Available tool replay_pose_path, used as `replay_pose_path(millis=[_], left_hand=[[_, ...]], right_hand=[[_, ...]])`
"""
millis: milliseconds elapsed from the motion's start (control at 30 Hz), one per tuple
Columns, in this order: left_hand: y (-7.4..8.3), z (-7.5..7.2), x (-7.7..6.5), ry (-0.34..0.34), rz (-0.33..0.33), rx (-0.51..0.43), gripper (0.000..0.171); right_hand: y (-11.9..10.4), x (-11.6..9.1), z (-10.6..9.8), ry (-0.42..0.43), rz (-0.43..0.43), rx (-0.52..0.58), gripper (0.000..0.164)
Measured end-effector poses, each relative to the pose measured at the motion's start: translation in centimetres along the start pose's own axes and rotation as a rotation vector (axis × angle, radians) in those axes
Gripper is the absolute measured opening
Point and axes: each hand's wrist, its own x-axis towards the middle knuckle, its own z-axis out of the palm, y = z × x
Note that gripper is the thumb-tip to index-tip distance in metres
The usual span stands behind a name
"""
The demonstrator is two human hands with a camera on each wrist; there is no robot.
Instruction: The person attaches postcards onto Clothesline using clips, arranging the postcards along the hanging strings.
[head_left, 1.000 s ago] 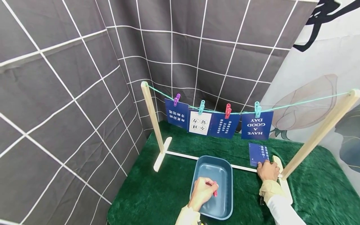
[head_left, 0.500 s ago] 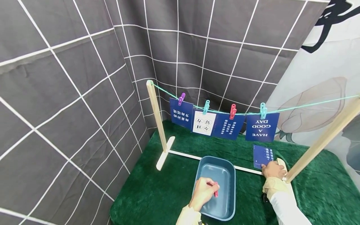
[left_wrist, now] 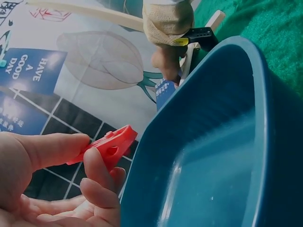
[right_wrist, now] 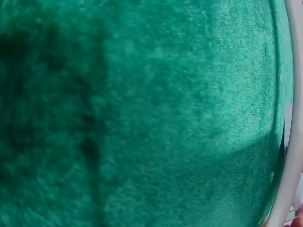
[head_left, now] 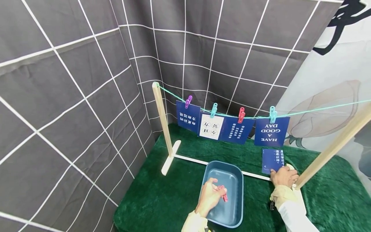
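A pink-red clothespin [left_wrist: 111, 144] is pinched between the thumb and fingers of my left hand [head_left: 209, 197], above the blue plastic bin [head_left: 241, 193]. My right hand [head_left: 284, 176] holds a dark blue card [head_left: 270, 160] with white writing by its lower right corner, beside the right foot of the wooden stand. Part of that corner is hidden under the fingers. In the right wrist view only a sliver of fingertip [right_wrist: 297, 221] shows at the lower right.
A green line [head_left: 318, 111] runs between wooden posts [head_left: 163, 119]. Several cards hang from it on clothespins, among them a "HAVE A GOOD DAY" card [head_left: 271, 131] and a white card [head_left: 211, 127]. A white crossbar [head_left: 189, 159] lies low across the green cloth [head_left: 156, 196].
The view has shifted slightly, so the stand appears further right. My left fingers have spread and the clothespin in them has tilted. More of the writing on the card in my right hand now shows.
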Motion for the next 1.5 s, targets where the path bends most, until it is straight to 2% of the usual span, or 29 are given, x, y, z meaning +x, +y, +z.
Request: replay_pose_path(millis=[200,433,567,733,900,1067,1200,1333,1500], left_hand=[[-0.1,0.2,0.0,-0.02,0.011,-0.037,0.033],[0.0,0.4,0.2,-0.03,0.008,-0.064,0.024],[0.2,0.5,0.3,-0.029,0.008,-0.082,0.021],[0.5,0.4,0.4,-0.022,0.022,-0.117,0.022],[0.7,0.2,0.8,-0.017,0.04,-0.139,0.024],[1.6,-0.1,1.2,-0.005,0.056,-0.134,0.035],[2.2,-0.3,1.4,0.035,0.074,-0.127,0.048],[2.7,-0.4,1.8,0.037,0.091,-0.155,0.035],[3.2,-0.5,2.1,0.02,0.137,-0.172,0.019]], right_hand=[[0.2,-0.8,-0.2,0.116,-0.077,0.051,0.06],[-0.8,-1.8,-0.5,0.132,-0.092,0.262,0.045],[-1.4,-2.3,-0.6,0.149,-0.074,0.397,0.041],[-2.0,-3.4,-0.8,0.213,-0.026,0.56,0.038],[-2.6,-5.2,-1.0,0.254,-0.002,0.63,0.036],[-3.1,-8.0,-1.4,0.217,0.048,0.706,0.036],[-3.2,-10.2,-1.5,0.19,0.061,0.834,0.031],[-3.2,-12.2,-1.6,0.182,0.04,0.992,0.02],[-3.2,-14.4,-1.7,0.168,0.017,1.105,0.019]])
